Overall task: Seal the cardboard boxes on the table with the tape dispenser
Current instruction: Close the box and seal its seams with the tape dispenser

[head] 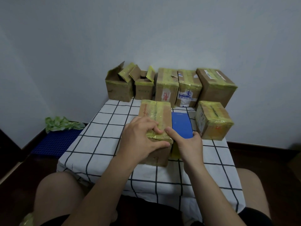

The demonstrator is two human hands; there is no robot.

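A cardboard box (156, 111) with yellow-green tape along its top seam stands in the middle of the table (101, 136). My left hand (140, 139) grips its near top edge, fingers curled on the taped top and thumb along the front face. The blue tape dispenser (180, 124) lies against the box's right side, with its yellow tape roll (175, 152) showing below. My right hand (189, 145) holds the dispenser's near end, and its thumb touches the box's near right corner.
Against the wall stand two open boxes (117, 88) (144, 88) and three taped ones (167, 87) (188, 88) (215, 85). Another taped box (213, 119) sits at the right edge. Crumpled green tape (61, 123) lies on a blue mat (57, 141) on the floor.
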